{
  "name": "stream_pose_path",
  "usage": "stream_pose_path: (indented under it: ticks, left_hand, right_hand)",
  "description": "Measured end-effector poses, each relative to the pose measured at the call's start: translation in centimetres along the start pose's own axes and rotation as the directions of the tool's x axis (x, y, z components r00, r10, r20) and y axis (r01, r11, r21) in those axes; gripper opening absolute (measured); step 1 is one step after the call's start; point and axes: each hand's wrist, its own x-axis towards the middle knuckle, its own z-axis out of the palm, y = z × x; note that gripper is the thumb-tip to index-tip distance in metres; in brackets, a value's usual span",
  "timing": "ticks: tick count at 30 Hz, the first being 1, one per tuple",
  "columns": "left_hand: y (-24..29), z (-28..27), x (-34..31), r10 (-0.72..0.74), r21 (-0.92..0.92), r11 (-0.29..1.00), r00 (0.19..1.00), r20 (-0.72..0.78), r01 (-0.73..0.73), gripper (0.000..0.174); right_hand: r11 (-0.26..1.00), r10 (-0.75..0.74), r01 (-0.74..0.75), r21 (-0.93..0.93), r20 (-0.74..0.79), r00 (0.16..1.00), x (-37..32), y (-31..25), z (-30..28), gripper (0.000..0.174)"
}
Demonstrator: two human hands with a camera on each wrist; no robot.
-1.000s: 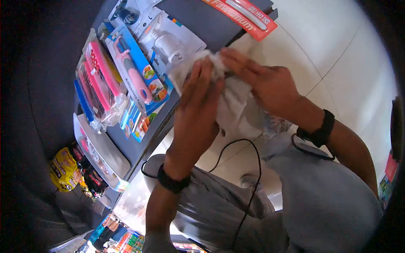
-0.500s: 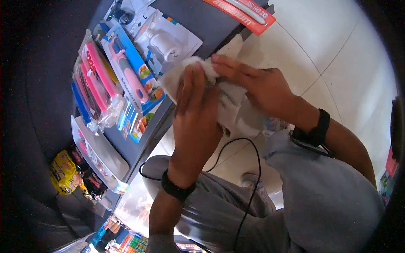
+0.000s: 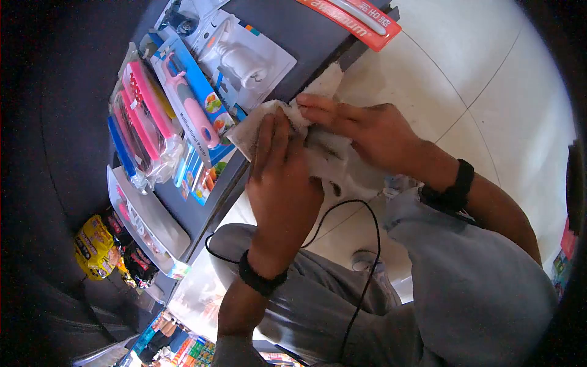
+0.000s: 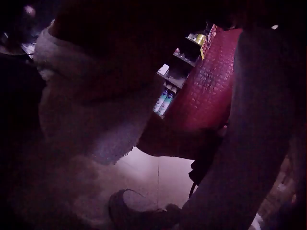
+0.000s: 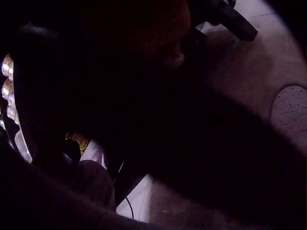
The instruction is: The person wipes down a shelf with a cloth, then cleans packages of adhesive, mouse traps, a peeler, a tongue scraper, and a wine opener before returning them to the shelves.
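Note:
A whitish cloth point(image 3: 333, 156) with dark smudges hangs bunched between both hands at the shelf's front edge. My left hand point(image 3: 281, 183) holds it from the left, its fingers laid over the folded upper part. From the right, my right hand point(image 3: 382, 134) pinches the cloth near its top, fingertips close to those of the left hand. Both thumbs are largely hidden. In the dim left wrist view the cloth point(image 4: 108, 141) hangs down with a frayed lower edge. The right wrist view is mostly dark and shows only a bit of the fingers point(image 5: 175, 55).
On the dark shelf point(image 3: 293, 43) lie a packaged pink peeler point(image 3: 195, 113), pink-handled tools in plastic point(image 3: 143, 101) and a white item on a card point(image 3: 241, 64). A red package point(image 3: 358, 24) overhangs the edge. A black cord point(image 3: 373, 238) loops above the tiled floor point(image 3: 465, 79).
Both hands have moved slightly down and left with the cloth, which has shifted in the fingers. A pale corner now sticks up behind the right fingertips.

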Motion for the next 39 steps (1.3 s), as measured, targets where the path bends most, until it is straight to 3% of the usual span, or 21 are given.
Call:
stream_pose_path:
  ticks: [6, 15, 23, 26, 29, 32, 35, 36, 38, 39]
  left_hand:
    - [0.2, 1.5, 1.0, 0.137, -0.007, 0.99, 0.984, -0.117, -0.139, 0.034]
    - [0.3, 1.4, 0.7, 0.159, 0.071, 0.985, 0.986, -0.041, -0.156, 0.026]
    - [0.8, 0.0, 0.2, 0.071, -0.007, 0.997, 0.997, -0.007, -0.071, 0.033]
    - [0.7, -0.3, 0.0, 0.014, -0.036, 0.999, 1.0, -0.021, -0.015, 0.032]
    - [0.3, -0.4, 0.0, -0.028, -0.063, 0.998, 0.999, -0.028, 0.026, 0.041]
    - [0.4, -0.4, 0.1, -0.057, -0.06, 0.997, 0.998, -0.017, 0.056, 0.048]
    - [-0.3, -0.6, 0.5, -0.069, -0.161, 0.985, 0.997, -0.047, 0.061, 0.051]
    - [-0.7, -0.6, 0.6, -0.074, -0.218, 0.974, 0.995, -0.067, 0.058, 0.051]
    - [-0.9, -0.3, 0.5, -0.038, -0.142, 0.99, 0.994, -0.107, 0.023, 0.052]
    - [-0.8, -0.2, 0.6, -0.019, -0.104, 0.995, 0.992, -0.127, 0.005, 0.052]
  right_hand:
    - [0.997, 0.075, -0.074, 0.013, -0.081, 0.994, 0.0, 1.4, -2.0, 0.078]
    - [0.986, 0.078, -0.06, 0.155, -0.113, 0.991, -0.8, 2.1, -2.7, 0.072]
    - [0.972, 0.134, -0.114, 0.204, -0.09, 0.987, -0.1, 1.2, -3.8, 0.07]
    - [0.987, 0.047, -0.021, 0.159, -0.163, 0.985, 0.1, 1.3, -3.3, 0.067]
    - [0.963, -0.029, 0.072, 0.261, -0.165, 0.986, 0.4, 2.5, -3.8, 0.061]
    - [0.865, 0.283, -0.227, 0.448, -0.061, 0.957, 0.0, 2.4, -6.0, 0.046]
    - [0.657, 0.439, -0.255, 0.709, -0.086, 0.894, -0.7, 5.2, -5.8, 0.02]
    - [0.629, 0.47, -0.31, 0.713, -0.031, 0.882, -0.8, 5.9, -6.2, 0.019]
    - [0.569, 0.527, -0.427, 0.703, 0.087, 0.845, -0.9, 6.8, -7.4, 0.024]
    - [0.448, 0.558, -0.461, 0.766, 0.163, 0.814, -0.7, 6.9, -8.1, 0.028]
